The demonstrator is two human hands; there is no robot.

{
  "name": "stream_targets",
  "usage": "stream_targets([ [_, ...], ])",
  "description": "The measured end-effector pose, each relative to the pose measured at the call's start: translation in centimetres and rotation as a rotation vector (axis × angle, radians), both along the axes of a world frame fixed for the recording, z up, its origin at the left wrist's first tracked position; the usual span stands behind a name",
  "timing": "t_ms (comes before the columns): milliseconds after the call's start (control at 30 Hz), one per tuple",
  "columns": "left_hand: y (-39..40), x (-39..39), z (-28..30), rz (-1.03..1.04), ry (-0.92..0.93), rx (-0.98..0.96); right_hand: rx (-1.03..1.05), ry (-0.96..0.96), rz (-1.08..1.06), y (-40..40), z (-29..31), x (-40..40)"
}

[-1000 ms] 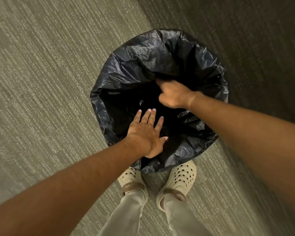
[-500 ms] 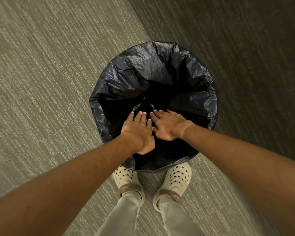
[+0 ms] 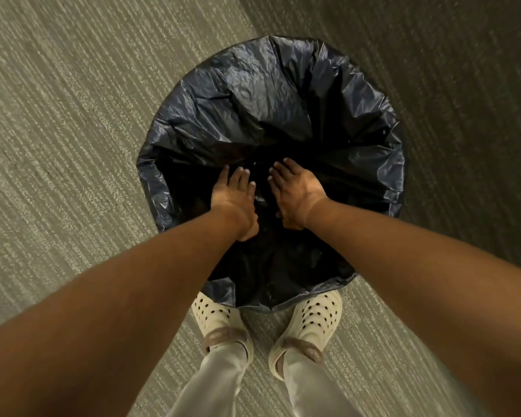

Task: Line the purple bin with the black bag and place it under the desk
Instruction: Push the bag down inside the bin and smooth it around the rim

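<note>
The black bag point(image 3: 253, 94) is draped over the round bin and folded down over its rim, so the purple bin itself is hidden beneath the plastic. Both of my hands are inside the bag's mouth, side by side, palms down, fingers flat and pointing away from me. My left hand point(image 3: 233, 200) presses the plastic on the left of the opening. My right hand point(image 3: 294, 197) presses it just to the right, a small gap between them. Neither hand grips anything.
The bin stands on grey striped carpet point(image 3: 60, 139). A darker, shadowed strip of carpet point(image 3: 463, 85) runs along the right. My feet in cream perforated clogs point(image 3: 217, 323) stand right against the bin's near edge. No desk is in view.
My right hand has come down from the far inner side of the bag to lie flat beside my left hand. Both hands have pushed a little deeper into the bag.
</note>
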State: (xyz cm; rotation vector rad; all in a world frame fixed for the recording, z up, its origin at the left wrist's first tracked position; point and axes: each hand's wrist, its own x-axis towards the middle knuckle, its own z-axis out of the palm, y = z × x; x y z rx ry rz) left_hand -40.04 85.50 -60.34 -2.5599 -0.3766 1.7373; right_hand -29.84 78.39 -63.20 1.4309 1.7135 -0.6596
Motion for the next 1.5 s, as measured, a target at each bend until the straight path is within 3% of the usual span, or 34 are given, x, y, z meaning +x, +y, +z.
stream_targets([
  [200,0.8,-1.2,-1.0,0.03,0.075,0.105,-0.098,-0.12,-0.139,-1.4,-0.8,1.4],
  [300,0.0,-0.5,-0.3,0.029,-0.023,0.027,-0.02,0.09,-0.239,-0.8,-0.2,0.7],
  [400,-1.6,0.0,0.1,0.013,-0.076,-0.131,-0.051,0.386,-0.546,0.7,0.6,0.7],
  [533,-2.3,-0.5,-0.3,0.014,0.033,-0.203,0.035,0.587,-1.068,3.8,1.3,2.8],
  [667,-2.5,-0.9,-0.4,0.002,0.088,-0.226,0.169,0.703,-1.241,6.7,2.0,4.6],
  [767,-2.1,-0.3,0.2,0.004,0.022,-0.217,0.129,0.601,-1.173,6.3,1.9,4.2],
  [900,-0.2,1.1,0.4,0.037,-0.111,-0.124,0.076,0.434,-0.781,3.2,0.9,2.4],
  [1000,0.2,1.3,-0.8,0.06,-0.052,-0.089,-0.063,0.263,-0.446,0.7,-1.6,1.1],
  [1067,-0.2,0.9,-1.9,0.037,0.015,-0.066,-0.115,0.17,-0.351,-0.1,-3.1,0.7],
  [1333,-0.7,-0.3,-3.9,0.047,0.216,-0.019,-0.185,0.116,-0.384,0.6,-6.2,0.2],
  [1500,-0.8,-0.1,-4.2,0.109,0.192,-0.019,-0.185,0.144,-0.428,0.9,-7.0,-0.3],
])
